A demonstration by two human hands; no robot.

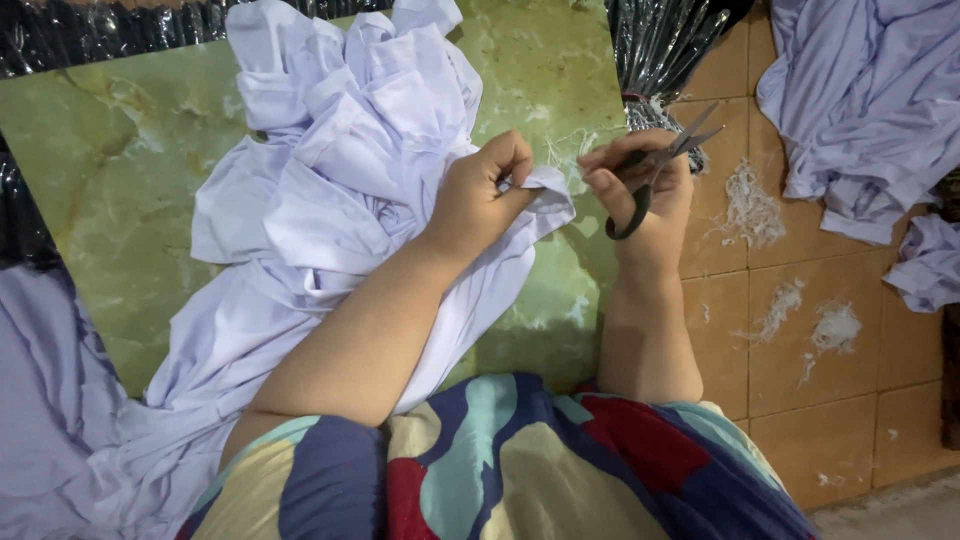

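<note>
Left hand (480, 195) pinches the white cloth (340, 190) edge at 3 o'clock of its fingers, right hand (640, 185) grips scissors (655, 170).

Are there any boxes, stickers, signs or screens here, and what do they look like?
None show, only shiny black plastic wrapping bunched at the top, behind the green marbled board.
</note>
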